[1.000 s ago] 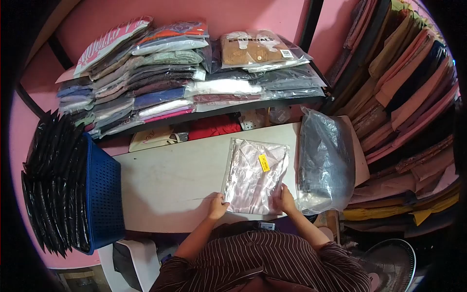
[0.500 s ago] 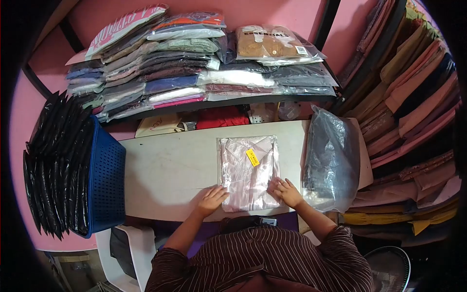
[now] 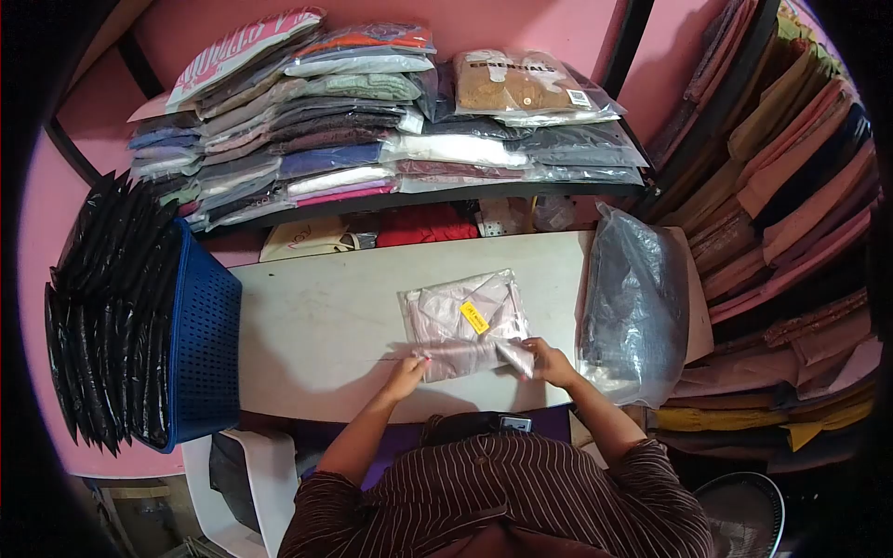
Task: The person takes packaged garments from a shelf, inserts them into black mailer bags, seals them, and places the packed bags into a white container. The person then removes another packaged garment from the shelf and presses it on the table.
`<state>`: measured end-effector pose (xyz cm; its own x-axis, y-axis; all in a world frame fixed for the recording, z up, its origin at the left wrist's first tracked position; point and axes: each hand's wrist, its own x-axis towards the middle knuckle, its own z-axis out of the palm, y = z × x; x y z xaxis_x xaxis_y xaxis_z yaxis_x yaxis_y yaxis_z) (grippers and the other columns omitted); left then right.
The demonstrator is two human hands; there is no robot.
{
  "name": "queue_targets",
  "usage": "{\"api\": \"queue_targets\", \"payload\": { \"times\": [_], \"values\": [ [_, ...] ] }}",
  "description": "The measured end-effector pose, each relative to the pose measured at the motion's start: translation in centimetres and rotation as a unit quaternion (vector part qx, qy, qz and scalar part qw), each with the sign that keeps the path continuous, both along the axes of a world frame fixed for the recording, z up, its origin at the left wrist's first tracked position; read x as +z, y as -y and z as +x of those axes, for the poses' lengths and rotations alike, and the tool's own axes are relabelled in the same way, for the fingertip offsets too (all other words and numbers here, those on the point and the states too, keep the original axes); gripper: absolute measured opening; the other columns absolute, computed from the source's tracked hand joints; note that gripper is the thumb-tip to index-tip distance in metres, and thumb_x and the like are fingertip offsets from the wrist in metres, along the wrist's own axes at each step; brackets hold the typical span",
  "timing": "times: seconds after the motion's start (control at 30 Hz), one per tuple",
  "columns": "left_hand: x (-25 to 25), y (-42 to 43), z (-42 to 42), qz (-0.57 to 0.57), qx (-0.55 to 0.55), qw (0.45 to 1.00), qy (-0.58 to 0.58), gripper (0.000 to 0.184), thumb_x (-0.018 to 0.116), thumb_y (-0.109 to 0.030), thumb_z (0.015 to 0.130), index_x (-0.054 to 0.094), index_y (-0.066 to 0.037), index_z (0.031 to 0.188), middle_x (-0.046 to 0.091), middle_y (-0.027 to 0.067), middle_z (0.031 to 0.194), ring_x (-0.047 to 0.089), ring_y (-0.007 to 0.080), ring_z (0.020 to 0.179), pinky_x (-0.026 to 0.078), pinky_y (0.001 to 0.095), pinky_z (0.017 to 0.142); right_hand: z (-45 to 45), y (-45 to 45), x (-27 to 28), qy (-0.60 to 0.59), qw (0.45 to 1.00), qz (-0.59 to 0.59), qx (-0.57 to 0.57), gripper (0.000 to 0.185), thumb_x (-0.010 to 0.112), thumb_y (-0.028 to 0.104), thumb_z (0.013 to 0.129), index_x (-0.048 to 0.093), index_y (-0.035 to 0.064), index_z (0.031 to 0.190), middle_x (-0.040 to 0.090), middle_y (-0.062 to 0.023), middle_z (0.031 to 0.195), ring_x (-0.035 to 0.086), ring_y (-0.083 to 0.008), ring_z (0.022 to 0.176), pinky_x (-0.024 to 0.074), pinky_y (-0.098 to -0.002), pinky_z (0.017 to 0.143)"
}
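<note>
A folded pale pink shirt in a clear plastic bag [image 3: 458, 323] lies on the white table, slightly turned. A yellow tag [image 3: 474, 317] shows near its collar. The near part of the package is folded up over itself. My left hand [image 3: 406, 375] is closed on its near left corner, thumb on top. On the near right side, my right hand [image 3: 551, 365] grips the folded edge, where the plastic bunches up; some of its fingers are hidden by the package.
A blue basket [image 3: 206, 344] packed with black plastic parcels [image 3: 116, 316] stands at the left. Large clear plastic bags [image 3: 633, 302] lie at the table's right end. Bagged clothes [image 3: 335, 139] are stacked on the shelf behind. Garments hang [image 3: 791, 214] on the right.
Both hands went from lying beside the flat package to gripping its near corners. Its near end is now folded upward, and the package has turned a little.
</note>
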<state>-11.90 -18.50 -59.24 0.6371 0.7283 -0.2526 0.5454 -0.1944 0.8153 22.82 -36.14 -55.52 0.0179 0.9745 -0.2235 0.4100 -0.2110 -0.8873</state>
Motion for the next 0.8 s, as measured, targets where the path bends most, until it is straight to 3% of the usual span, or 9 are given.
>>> {"api": "queue_targets", "payload": {
  "times": [0.1, 0.17, 0.3, 0.33, 0.37, 0.47, 0.67, 0.73, 0.8],
  "values": [
    [1.9, 0.2, 0.7, -0.033, 0.088, 0.995, 0.042, 0.028, 0.055, -0.023, 0.094, 0.060, 0.003, 0.088, 0.053, 0.0139, 0.059, 0.050, 0.0180, 0.055, 0.043, 0.0355, 0.057, -1.9, -1.4, 1.0, -0.062, 0.982, 0.052, -0.172, 0.039, 0.072, 0.025, 0.085, 0.055, -0.0010, 0.109, 0.066, -0.0089, 0.093, 0.058, -0.0133, 0.090, 0.0463, -0.0290, 0.082],
    [3.3, 0.7, 2.0, -0.003, 0.143, 0.987, 0.074, 0.027, 0.055, -0.024, 0.095, 0.059, 0.003, 0.088, 0.053, 0.0126, 0.061, 0.049, 0.0149, 0.057, 0.041, 0.0343, 0.056, -3.0, -2.7, 0.4, -0.022, 0.976, 0.083, -0.201, 0.035, 0.070, 0.024, 0.086, 0.056, -0.0013, 0.106, 0.065, -0.0071, 0.085, 0.058, -0.0129, 0.081, 0.0472, -0.0301, 0.076],
    [2.5, 0.6, 3.9, 0.133, 0.212, 0.960, 0.127, 0.025, 0.051, -0.023, 0.096, 0.057, 0.001, 0.102, 0.063, 0.0190, 0.080, 0.061, 0.0308, 0.069, 0.046, 0.0404, 0.064, -4.4, -4.9, -1.2, 0.021, 0.946, 0.070, -0.316, 0.028, 0.065, 0.021, 0.089, 0.056, -0.0022, 0.101, 0.062, -0.0055, 0.071, 0.053, -0.0104, 0.063, 0.0464, -0.0328, 0.060],
    [1.6, 0.4, 4.1, 0.166, 0.212, 0.959, 0.085, 0.025, 0.050, -0.022, 0.095, 0.057, 0.001, 0.102, 0.064, 0.0216, 0.084, 0.061, 0.0367, 0.074, 0.046, 0.0443, 0.066, -4.6, -5.6, -1.8, 0.070, 0.936, 0.089, -0.332, 0.029, 0.062, 0.025, 0.091, 0.053, -0.0021, 0.095, 0.062, -0.0134, 0.067, 0.057, -0.0213, 0.056, 0.0463, -0.0393, 0.056],
    [0.8, 0.3, 4.3, 0.199, 0.212, 0.956, 0.042, 0.025, 0.049, -0.021, 0.094, 0.057, 0.001, 0.103, 0.064, 0.0242, 0.087, 0.061, 0.0426, 0.079, 0.047, 0.0482, 0.069, -4.6, -5.9, -2.4, 0.071, 0.937, 0.089, -0.329, 0.029, 0.062, 0.025, 0.091, 0.053, -0.0021, 0.095, 0.062, -0.0134, 0.067, 0.057, -0.0213, 0.056, 0.0463, -0.0393, 0.056],
    [0.6, 0.9, 4.0, 0.191, 0.196, 0.961, -0.042, 0.027, 0.048, -0.024, 0.094, 0.057, 0.000, 0.105, 0.063, 0.0273, 0.085, 0.061, 0.0458, 0.078, 0.046, 0.0535, 0.068, -5.1, -6.3, -3.0, 0.190, 0.942, 0.018, -0.276, 0.036, 0.053, 0.034, 0.095, 0.045, -0.0003, 0.091, 0.061, -0.0276, 0.072, 0.058, -0.0496, 0.069, 0.0445, -0.0529, 0.059],
    [0.4, 0.5, 4.2, 0.229, 0.190, 0.952, -0.078, 0.031, 0.046, -0.027, 0.095, 0.055, 0.000, 0.108, 0.062, 0.0285, 0.076, 0.061, 0.0471, 0.072, 0.046, 0.0568, 0.066, -5.3, -7.5, -2.3, 0.221, 0.939, -0.046, -0.261, 0.038, 0.049, 0.037, 0.096, 0.040, 0.0001, 0.099, 0.062, -0.0273, 0.073, 0.060, -0.0494, 0.071, 0.0451, -0.0560, 0.062],
    [0.6, 0.4, 4.4, 0.136, 0.214, 0.958, -0.137, 0.035, 0.048, -0.026, 0.093, 0.050, -0.001, 0.118, 0.062, 0.0293, 0.093, 0.061, 0.0463, 0.084, 0.047, 0.0528, 0.074, -5.3, -7.8, -2.0, 0.215, 0.936, -0.057, -0.272, 0.036, 0.050, 0.035, 0.096, 0.039, 0.0007, 0.099, 0.062, -0.0276, 0.075, 0.059, -0.0501, 0.070, 0.0449, -0.0560, 0.061],
    [0.8, 0.6, 4.6, 0.188, 0.258, 0.945, -0.069, 0.040, 0.050, -0.025, 0.092, 0.046, -0.001, 0.123, 0.058, 0.0280, 0.107, 0.057, 0.0440, 0.097, 0.044, 0.0519, 0.083, -5.4, -8.3, -1.3, 0.210, 0.933, -0.064, -0.283, 0.035, 0.050, 0.034, 0.096, 0.038, 0.0014, 0.100, 0.062, -0.0279, 0.078, 0.058, -0.0508, 0.069, 0.0447, -0.0560, 0.060]
  ]
}}
